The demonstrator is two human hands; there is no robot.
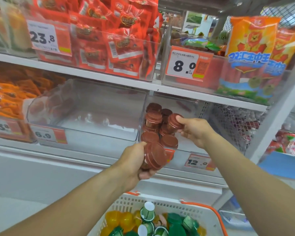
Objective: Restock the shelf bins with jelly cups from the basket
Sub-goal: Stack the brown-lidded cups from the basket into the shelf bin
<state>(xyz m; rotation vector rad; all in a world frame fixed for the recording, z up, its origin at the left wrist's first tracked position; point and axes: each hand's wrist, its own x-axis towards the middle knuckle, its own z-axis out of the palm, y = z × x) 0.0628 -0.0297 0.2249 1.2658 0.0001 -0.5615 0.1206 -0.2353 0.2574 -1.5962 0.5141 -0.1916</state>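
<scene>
A brown jelly cup [174,121] is gripped by the right hand [194,132] over the clear shelf bin [191,147], another brown cup [154,155] clasped in the left hand [134,160]; release is judged next.

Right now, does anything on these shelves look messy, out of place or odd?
Slightly. The brown jelly cups in the right-hand bin lie jumbled, some tipped on their sides rather than stacked. The clear bin beside it holds nothing that I can see. No spills or damage show. Each hand, left and right, grips a brown cup.
</scene>
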